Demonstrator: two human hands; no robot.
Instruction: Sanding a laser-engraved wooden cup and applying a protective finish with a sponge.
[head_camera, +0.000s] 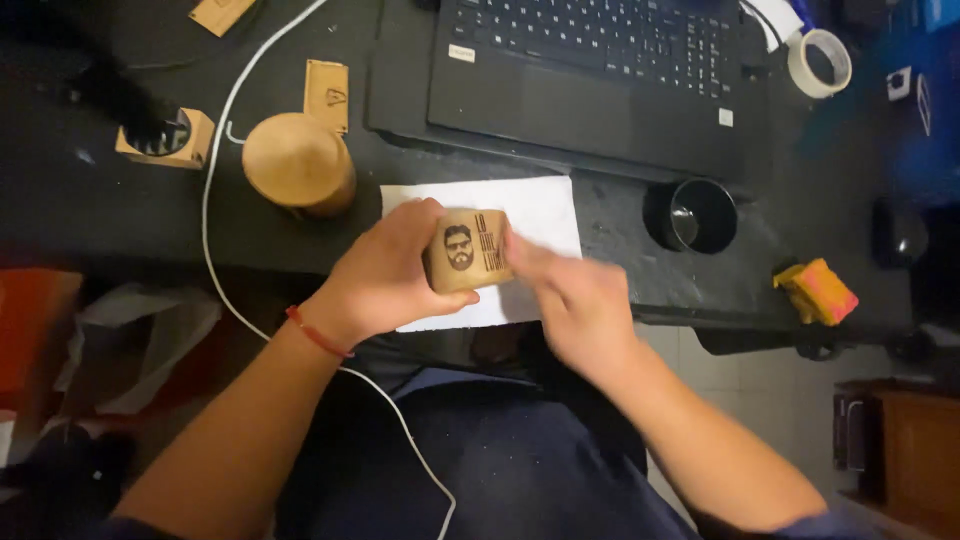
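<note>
Two hands meet over the lap, above dark trousers. Left hand, a red thread round its wrist, is closed around a small wooden cup, held on its side with a dark engraved picture on the wall turned up toward the camera. Right hand is blurred; its fingers lie flat against the cup's right side, touching it without wrapping it, palm loosely open.

Just beyond and under the hands, a white sheet of paper lies on the black desk, its near part hanging past the desk's edge. A white cable runs from the far edge of the desk, over the front, and down across the lap.

Left of the paper stands a larger wooden cup, mouth down. Behind it lies a flat wooden tag; farther left sits a square wooden block with a round hole. Right of the paper stands a black mug, and near the desk's right edge a yellow and pink sponge.

Farthest back lie an open black laptop, a tape roll to its right, and another wooden piece at the top left.
</note>
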